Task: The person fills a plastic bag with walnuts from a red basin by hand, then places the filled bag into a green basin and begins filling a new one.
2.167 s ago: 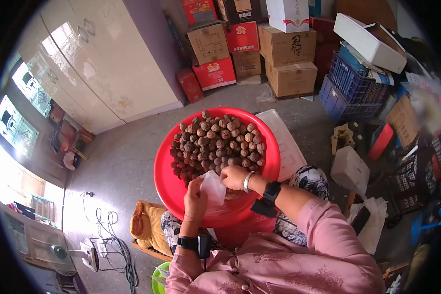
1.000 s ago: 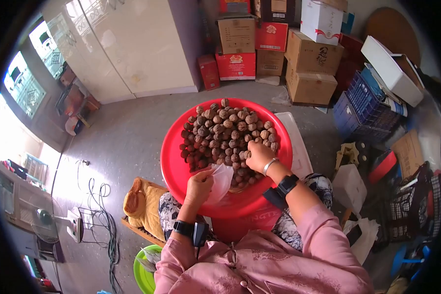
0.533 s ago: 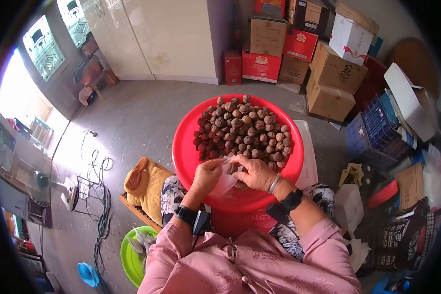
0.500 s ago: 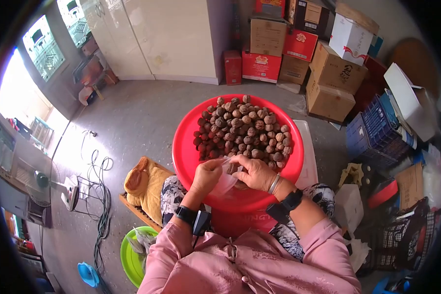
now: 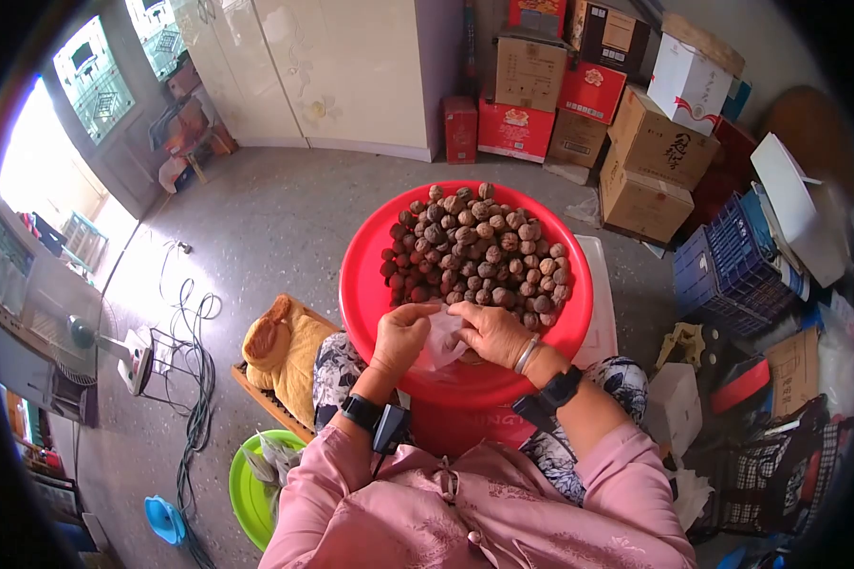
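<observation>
to the left of the grip and nearer the body, a bright green round plastic tub (image 5: 241,479) holds some pale bags (image 5: 273,460); closer in, a yellow padded cloth (image 5: 299,356) lies over a wooden-framed seat. a wide red plastic basin (image 5: 361,275) spreads directly below the grip. the left hand (image 5: 400,338) pinches one edge of a thin whitish translucent bag (image 5: 438,343), which hangs between the hands over the basin's near part. a heap of round brown ridged walnuts (image 5: 484,248) lies in the basin, just beyond the grip. the right hand (image 5: 495,332), with a silver bangle at the wrist, has its fingers bent at the bag's right side; whether they grip the film or something within, i cannot tell. a flat white panel shows past the basin, right of the grip.

the film looks flimsy: a hard tug could tear it, and a slack left pinch could let the mouth fold shut. a knock against the heap could send walnuts rolling onto the bag.
</observation>
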The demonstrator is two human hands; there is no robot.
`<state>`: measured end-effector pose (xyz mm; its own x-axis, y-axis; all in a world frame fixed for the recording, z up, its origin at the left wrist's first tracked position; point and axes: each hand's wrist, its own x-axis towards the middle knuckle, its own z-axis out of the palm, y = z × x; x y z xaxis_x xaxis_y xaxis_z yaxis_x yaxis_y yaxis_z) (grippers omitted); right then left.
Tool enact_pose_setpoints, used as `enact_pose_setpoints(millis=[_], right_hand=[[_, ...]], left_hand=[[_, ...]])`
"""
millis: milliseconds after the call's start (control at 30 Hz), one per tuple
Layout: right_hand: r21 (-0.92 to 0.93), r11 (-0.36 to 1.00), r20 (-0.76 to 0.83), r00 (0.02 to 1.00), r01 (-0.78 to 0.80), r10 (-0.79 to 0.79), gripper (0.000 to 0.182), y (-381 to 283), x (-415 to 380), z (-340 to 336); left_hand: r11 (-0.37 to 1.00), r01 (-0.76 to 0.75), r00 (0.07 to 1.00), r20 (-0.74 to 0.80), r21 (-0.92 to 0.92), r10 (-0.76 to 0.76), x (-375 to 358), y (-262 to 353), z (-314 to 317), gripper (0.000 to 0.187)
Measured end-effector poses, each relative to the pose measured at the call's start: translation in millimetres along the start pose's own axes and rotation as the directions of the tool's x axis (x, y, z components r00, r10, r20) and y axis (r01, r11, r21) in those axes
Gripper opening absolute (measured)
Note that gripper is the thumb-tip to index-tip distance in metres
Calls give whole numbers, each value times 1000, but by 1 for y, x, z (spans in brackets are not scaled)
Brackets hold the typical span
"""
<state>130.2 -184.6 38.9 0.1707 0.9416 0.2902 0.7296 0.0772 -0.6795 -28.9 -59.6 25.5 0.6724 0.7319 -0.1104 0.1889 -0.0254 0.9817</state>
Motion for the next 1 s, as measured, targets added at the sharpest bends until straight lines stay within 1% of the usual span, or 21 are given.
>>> enact_pose_setpoints(millis=[67, 100, 167, 300, 367, 500, 567, 600, 633, 667, 700, 767, 800, 833, 867, 900, 933, 967, 1000], right_hand=[[44, 998, 29, 999, -41, 40, 26, 0, 1, -3], [44, 998, 29, 999, -42, 41, 26, 4, 2, -1], [64, 998, -24, 1000, 8, -7, 20, 13, 3, 3], [48, 999, -5, 1000, -1, 1, 18, 6, 4, -2], [48, 994, -49, 995, 93, -91, 17, 4, 5, -3], [67, 993, -57, 994, 97, -94, 15, -1, 9, -10], [134, 988, -107, 992, 82, -68, 15, -4, 12, -21], [223, 974, -152, 988, 43, -9, 12, -3, 15, -27], [216, 976, -179, 983, -10, 50, 11, -9, 18, -40], [178, 983, -266, 960, -36, 84, 11, -2, 20, -45], [143, 988, -353, 929, -65, 113, 10, 8, 22, -47], [-25, 988, -438, 890, -152, 126, 9, 35, 23, -48], [-99, 968, -443, 881, -232, 166, 8, 41, 24, -48], [-99, 967, -444, 880, -236, 169, 8, 45, 22, -46], [-197, 932, -397, 894, -304, 207, 9, 50, 20, -44], [-298, 884, -353, 902, -361, 249, 10, 52, 20, -43], [-328, 859, -310, 904, -392, 295, 13, 51, 19, -40], [-329, 859, -310, 904, -393, 295, 13, 52, 17, -36], [-369, 840, -269, 911, -398, 314, 14, 55, 16, -33]], left_hand=[[990, -97, 995, -25, -101, 95, 2, -8, 2, 28], [990, -97, 995, -25, -102, 94, 2, -6, 2, 28], [991, -124, 990, -71, -48, 120, 0, -3, 1, 28], [992, -99, 992, -82, -77, 92, -1, -2, 0, 28], [970, -212, 972, -131, -120, 196, 0, -7, 1, 27], [974, -215, 967, -151, -63, 204, -5, -6, 0, 26], [966, -252, 949, -213, -65, 233, -1, -15, 0, 25], [966, -251, 950, -209, -69, 232, 0, -14, 0, 25], [967, -221, 955, -229, -129, 187, 0, -12, -1, 25], [963, -191, 959, -247, -190, 141, 1, -11, -2, 25], [963, -190, 960, -244, -193, 141, 1, -11, -3, 25], [965, -148, 969, -225, -216, 99, 2, -10, -5, 25], [965, -147, 970, -222, -216, 98, 2, -9, -6, 25], [969, -115, 977, -199, -219, 71, 2, -8, -7, 25], [972, -83, 983, -177, -221, 43, 2, -7, -6, 26], [971, -83, 984, -175, -223, 43, 2, -7, -6, 26], [972, -88, 985, -162, -217, 53, 2, -7, -5, 25], [973, -94, 987, -147, -210, 63, 2, -7, -5, 25], [973, -94, 987, -146, -212, 63, 3, -8, -4, 25]])
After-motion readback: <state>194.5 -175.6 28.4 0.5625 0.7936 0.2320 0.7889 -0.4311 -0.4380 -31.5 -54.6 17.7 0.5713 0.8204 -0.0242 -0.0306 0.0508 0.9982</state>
